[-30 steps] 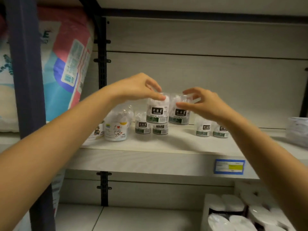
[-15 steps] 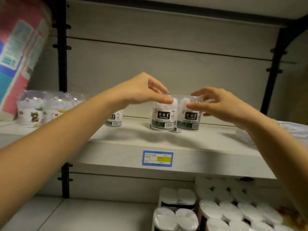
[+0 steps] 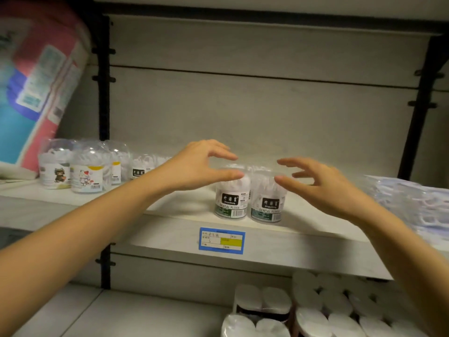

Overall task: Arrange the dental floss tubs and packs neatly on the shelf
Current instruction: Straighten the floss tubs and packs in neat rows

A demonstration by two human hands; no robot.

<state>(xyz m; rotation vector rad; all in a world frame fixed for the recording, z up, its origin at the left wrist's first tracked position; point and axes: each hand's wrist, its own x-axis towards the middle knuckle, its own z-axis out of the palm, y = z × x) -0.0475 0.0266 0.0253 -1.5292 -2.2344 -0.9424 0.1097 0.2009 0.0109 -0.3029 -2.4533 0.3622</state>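
Observation:
Two clear dental floss tubs with dark labels stand side by side near the front edge of the shelf [image 3: 170,229], the left tub [image 3: 232,198] touching the right tub [image 3: 267,203]. My left hand [image 3: 194,166] hovers over the left tub with spread fingers, its thumb tip at the tub's top rim. My right hand [image 3: 323,181] mirrors it at the right tub, fingers loosely spread, thumb tip beside the lid. Neither hand grips a tub. At the shelf's right end lie clear floss packs [image 3: 413,200].
Cartoon-label tubs [image 3: 85,173] and a dark-label tub [image 3: 139,167] stand at the shelf's left end. A big pink and blue pack [image 3: 36,81] leans at far left. A blue price tag [image 3: 221,240] hangs on the shelf edge. Paper rolls [image 3: 315,307] sit below.
Both hands carried the two tubs rightward along the shelf, pinching their tops. Now the tubs stand on the shelf and the fingers have opened off them.

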